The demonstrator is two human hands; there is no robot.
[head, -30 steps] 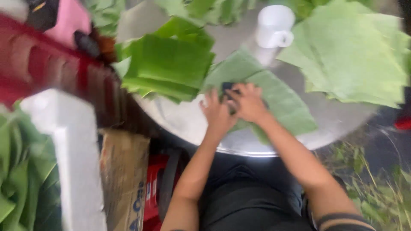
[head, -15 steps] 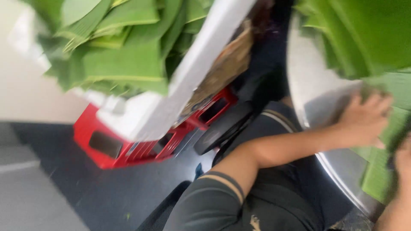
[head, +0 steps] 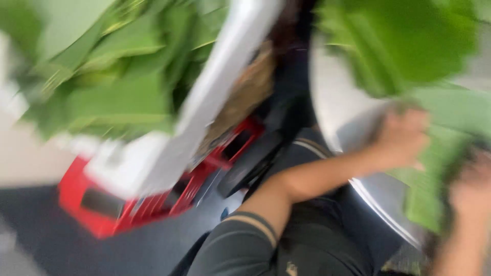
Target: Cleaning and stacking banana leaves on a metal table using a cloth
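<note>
A: Where is the long flat green leaf (head: 434,174)?
B: On the round shiny metal desk (head: 337,117). The left hand (head: 401,138) lies flat on it, fingers spread.
A: The right hand (head: 473,191)?
B: Blurred, seemingly on the leaf; grip unclear.

Since a second ago our view has swung left: the crate (head: 102,204) and leaf box (head: 153,128) now fill it, with the tray (head: 348,122) shifted to the right edge.
</note>
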